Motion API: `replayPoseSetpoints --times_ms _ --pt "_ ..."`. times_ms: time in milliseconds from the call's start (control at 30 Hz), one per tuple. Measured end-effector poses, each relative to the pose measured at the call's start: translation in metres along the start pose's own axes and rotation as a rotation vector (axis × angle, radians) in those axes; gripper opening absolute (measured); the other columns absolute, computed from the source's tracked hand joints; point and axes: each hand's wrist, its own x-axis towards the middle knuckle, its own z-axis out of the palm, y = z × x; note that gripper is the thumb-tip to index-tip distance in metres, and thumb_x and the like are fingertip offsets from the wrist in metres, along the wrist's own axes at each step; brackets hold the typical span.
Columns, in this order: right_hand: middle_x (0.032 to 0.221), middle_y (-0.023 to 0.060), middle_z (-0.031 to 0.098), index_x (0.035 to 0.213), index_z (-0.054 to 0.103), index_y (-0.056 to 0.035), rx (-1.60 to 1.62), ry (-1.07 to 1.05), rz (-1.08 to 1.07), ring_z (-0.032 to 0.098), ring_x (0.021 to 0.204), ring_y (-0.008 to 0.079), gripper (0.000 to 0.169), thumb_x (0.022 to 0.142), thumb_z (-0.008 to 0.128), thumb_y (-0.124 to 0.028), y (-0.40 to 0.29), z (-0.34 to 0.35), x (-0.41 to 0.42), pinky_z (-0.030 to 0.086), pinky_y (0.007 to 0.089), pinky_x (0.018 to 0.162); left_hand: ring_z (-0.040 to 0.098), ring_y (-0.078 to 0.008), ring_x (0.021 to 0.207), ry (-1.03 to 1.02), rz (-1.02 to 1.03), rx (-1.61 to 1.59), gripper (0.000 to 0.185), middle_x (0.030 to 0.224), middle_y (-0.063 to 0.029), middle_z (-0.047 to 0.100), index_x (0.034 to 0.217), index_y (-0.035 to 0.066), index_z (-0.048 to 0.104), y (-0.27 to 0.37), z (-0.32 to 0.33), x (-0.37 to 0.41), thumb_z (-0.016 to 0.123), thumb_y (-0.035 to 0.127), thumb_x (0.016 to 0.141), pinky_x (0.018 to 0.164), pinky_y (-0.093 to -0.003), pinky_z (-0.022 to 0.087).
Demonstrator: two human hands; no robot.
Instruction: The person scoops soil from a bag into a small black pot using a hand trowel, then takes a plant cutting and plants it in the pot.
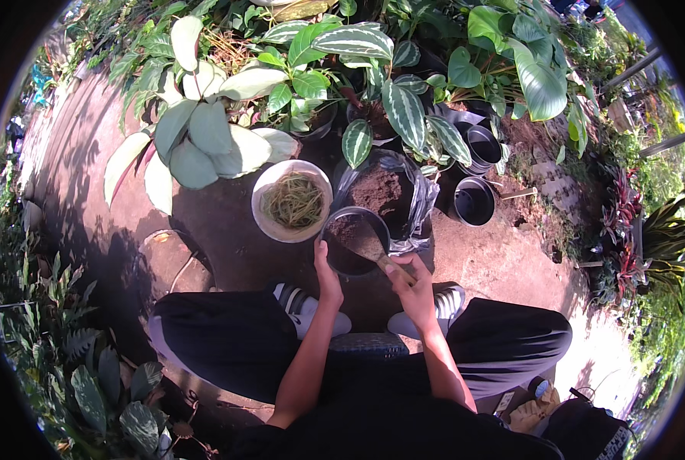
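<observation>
My left hand (328, 273) grips the left side of a black plastic plant pot (384, 225), its thumb at the rim. Dark soil (345, 230) lies inside the pot. In my right hand (414, 293) is the wooden handle of a hand trowel (368, 244), whose blade reaches into the pot over the soil. Just beyond stands an open black plastic bag (426, 198) holding a mound of brown soil (377, 187). To the left of the bag, a white bucket (260, 215) contains dry grass clippings (295, 201).
Empty black pots (475, 201) stand right of the bag, near a wooden-handled tool (518, 194). Potted leafy plants (354, 46) crowd the far side. A round stone-like slab (175, 261) lies at left. A black cap (587, 428) and gloves (532, 414) lie behind me, at lower right.
</observation>
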Motion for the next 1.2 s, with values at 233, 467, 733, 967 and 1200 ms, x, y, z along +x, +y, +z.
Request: replayPoseSetpoints --times_ms 233,467,733,967,1200 --pt "0.073 -0.0049 0.056 0.109 0.062 -0.0057 -0.034 -0.078 0.081 0.045 0.060 0.0002 0.018 0.096 0.068 -0.016 -0.001 -0.011 -0.006 0.033 0.0187 0.052 0.050 -0.0216 0.132 0.126 0.018 -0.041 0.064 0.140 -0.0078 0.055 0.141 0.007 0.048 0.000 -0.007 0.003 0.045 0.055 0.100 0.112 -0.0369 0.034" --pt "0.064 -0.0076 0.047 0.110 0.061 -0.0090 0.063 -0.036 0.075 0.039 0.053 -0.0005 0.015 0.098 0.065 -0.017 -0.021 -0.022 0.000 0.026 0.0188 0.047 0.050 -0.0219 0.132 0.136 0.058 -0.044 0.064 0.142 -0.0078 0.054 0.141 0.007 0.048 0.000 -0.008 0.004 0.045 0.056 0.100 0.112 -0.0370 0.034" --pt "0.068 -0.0051 0.051 0.108 0.063 -0.0108 0.165 0.221 0.211 0.040 0.049 0.0015 0.019 0.095 0.068 -0.023 0.006 -0.039 0.048 0.031 0.0206 0.044 0.050 -0.0226 0.131 0.255 0.131 -0.127 0.068 0.142 -0.0083 0.053 0.141 0.006 0.048 0.018 -0.011 0.006 0.046 0.059 0.098 0.111 -0.0378 0.035" --pt "0.095 0.0216 0.071 0.106 0.067 -0.0006 -0.447 0.428 0.017 0.070 0.094 0.0344 0.038 0.084 0.071 -0.031 0.129 -0.021 0.126 0.052 0.0411 0.086 0.051 -0.0219 0.130 0.242 0.083 -0.132 0.067 0.140 -0.0075 0.055 0.139 0.006 0.049 0.014 -0.005 0.006 0.046 0.059 0.098 0.111 -0.0375 0.035" --pt "0.097 0.0167 0.070 0.102 0.067 -0.0030 -0.251 0.386 0.040 0.068 0.100 0.0286 0.027 0.089 0.074 -0.026 0.142 -0.006 0.120 0.049 0.0397 0.092 0.051 -0.0218 0.130 0.243 0.073 -0.150 0.065 0.140 -0.0073 0.055 0.139 0.006 0.050 0.017 -0.006 0.002 0.048 0.057 0.098 0.111 -0.0370 0.035"
